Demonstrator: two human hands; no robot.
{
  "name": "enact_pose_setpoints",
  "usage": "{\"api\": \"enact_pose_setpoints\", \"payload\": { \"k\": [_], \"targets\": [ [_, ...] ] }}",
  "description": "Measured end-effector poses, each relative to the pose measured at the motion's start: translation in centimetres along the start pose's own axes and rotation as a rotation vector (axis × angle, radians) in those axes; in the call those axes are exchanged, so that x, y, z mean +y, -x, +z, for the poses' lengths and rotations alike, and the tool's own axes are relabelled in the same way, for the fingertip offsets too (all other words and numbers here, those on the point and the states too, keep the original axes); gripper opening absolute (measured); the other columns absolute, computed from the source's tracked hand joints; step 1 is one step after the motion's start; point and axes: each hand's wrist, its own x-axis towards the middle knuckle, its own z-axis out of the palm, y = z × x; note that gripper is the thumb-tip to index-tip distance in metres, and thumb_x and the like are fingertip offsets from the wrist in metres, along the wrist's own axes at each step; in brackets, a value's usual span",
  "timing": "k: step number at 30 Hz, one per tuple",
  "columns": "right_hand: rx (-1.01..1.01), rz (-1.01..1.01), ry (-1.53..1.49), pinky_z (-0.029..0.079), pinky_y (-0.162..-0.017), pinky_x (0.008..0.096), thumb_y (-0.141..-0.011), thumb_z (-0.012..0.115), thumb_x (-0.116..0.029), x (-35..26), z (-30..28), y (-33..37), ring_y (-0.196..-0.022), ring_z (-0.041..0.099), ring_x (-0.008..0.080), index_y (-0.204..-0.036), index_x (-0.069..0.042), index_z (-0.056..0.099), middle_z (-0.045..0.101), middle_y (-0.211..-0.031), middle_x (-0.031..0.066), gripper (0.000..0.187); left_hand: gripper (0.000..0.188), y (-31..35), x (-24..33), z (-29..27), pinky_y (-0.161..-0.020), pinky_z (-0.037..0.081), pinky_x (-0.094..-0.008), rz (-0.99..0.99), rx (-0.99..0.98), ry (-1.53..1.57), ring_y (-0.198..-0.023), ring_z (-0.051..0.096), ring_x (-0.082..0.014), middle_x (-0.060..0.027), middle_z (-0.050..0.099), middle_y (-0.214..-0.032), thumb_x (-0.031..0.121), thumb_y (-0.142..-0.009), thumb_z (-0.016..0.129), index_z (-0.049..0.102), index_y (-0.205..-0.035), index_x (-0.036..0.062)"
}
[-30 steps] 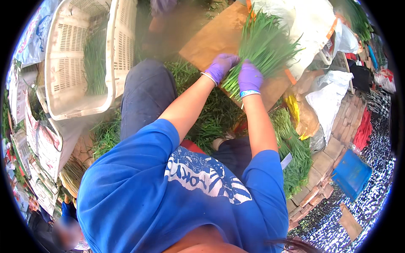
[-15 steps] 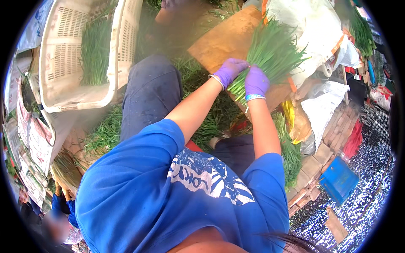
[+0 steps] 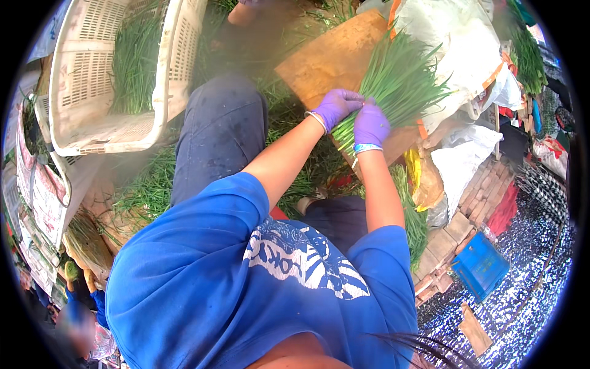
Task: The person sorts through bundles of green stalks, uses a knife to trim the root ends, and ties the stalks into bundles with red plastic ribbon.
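A bunch of long green chives [image 3: 402, 77] lies slanted over a brown board [image 3: 332, 55], leaves fanned to the upper right and pale stalk ends toward me. My left hand [image 3: 339, 109], in a purple glove, is closed at the bunch's left side with its fingertips pinched. Also gloved in purple, my right hand [image 3: 371, 126] wraps over the stalks from the right. The fingertips of both hands meet on top of the bunch. Anything thin between them is too small to make out.
A white plastic crate [image 3: 161, 92] holding more chives stands at left. Loose greens [image 3: 147, 190] cover the ground around my knees. White sacks [image 3: 442, 49] lie at upper right, a blue tray [image 3: 481, 265] at lower right. Another person's hand [image 3: 241, 13] shows at the top.
Both hands stay at the bunch, their fingertips shifting slightly and drawing closer together on top. The surroundings have moved a little in the picture as my view shifts.
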Motion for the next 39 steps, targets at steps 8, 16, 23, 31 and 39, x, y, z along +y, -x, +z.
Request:
{"api": "enact_pose_setpoints", "payload": {
  "k": [8, 16, 23, 31, 39],
  "targets": [
    [-0.017, -0.047, -0.072, 0.047, -0.057, 0.0431, -0.089, 0.029, -0.02, 0.7, 0.0, 0.0, -0.064, 0.059, 0.0331, -0.081, -0.005, 0.057, 0.06, -0.072, 0.017, 0.033, 0.018, 0.9, 2.2, 0.6, -0.065, 0.047, -0.0301, 0.284, -0.026, -0.66, -0.067, 0.059, -0.0199, -0.012, 0.063, -0.075, 0.019, -0.078, 0.057, 0.064, -0.087, 0.0046],
    [0.063, -0.086, -0.913, 0.047, -0.075, 0.0334, -0.081, 0.054, -0.021, 4.1, -0.9, 1.4, -0.084, 0.058, 0.0273, -0.117, -0.005, 0.046, 0.058, -0.1, 0.0174, 0.041, 0.019, -0.6, 2.7, -0.2, -0.067, 0.047, -0.0377, 0.588, -0.048, -1.082, -0.072, 0.058, -0.0319, -0.0158, 0.06, -0.075, 0.021, -0.076, 0.05, 0.063, -0.08, 0.0065],
    [0.152, 0.579, -1.431, 0.026, -0.099, 0.0334, -0.062, 0.076, -0.035, 1.4, 1.1, 3.0, -0.119, 0.034, 0.0298, -0.13, 0.009, 0.012, 0.032, -0.13, 0.0231, 0.103, 0.019, 0.8, 1.6, 0.0, -0.057, 0.046, -0.0308, 0.483, 0.149, -0.704, -0.059, 0.059, -0.0237, -0.0147, 0.06, -0.067, 0.017, -0.075, 0.054, 0.063, -0.081, 0.0013],
    [-0.117, 0.853, -0.991, 0.039, -0.089, 0.0386, -0.056, 0.076, -0.035, -3.2, -1.8, 1.5, -0.108, 0.045, 0.0368, -0.134, 0.001, -0.001, 0.037, -0.122, 0.0267, 0.114, 0.016, 3.0, 4.7, -0.8, -0.054, 0.045, -0.0307, 0.546, 0.416, -1.078, -0.055, 0.059, -0.024, -0.0147, 0.059, -0.063, 0.015, -0.072, 0.053, 0.064, -0.074, 0.0031],
    [-0.045, 0.837, -1.091, 0.04, -0.087, 0.0405, -0.06, 0.073, -0.037, -3.3, 2.5, 0.6, -0.106, 0.046, 0.0387, -0.134, 0.0, -0.002, 0.034, -0.124, 0.0287, 0.111, 0.02, 2.1, 7.9, 0.7, -0.062, 0.048, -0.0266, 0.532, -0.052, -1.198, -0.064, 0.061, -0.0163, -0.0092, 0.064, -0.072, 0.02, -0.074, 0.059, 0.065, -0.081, 0.0026]
  ]
}}
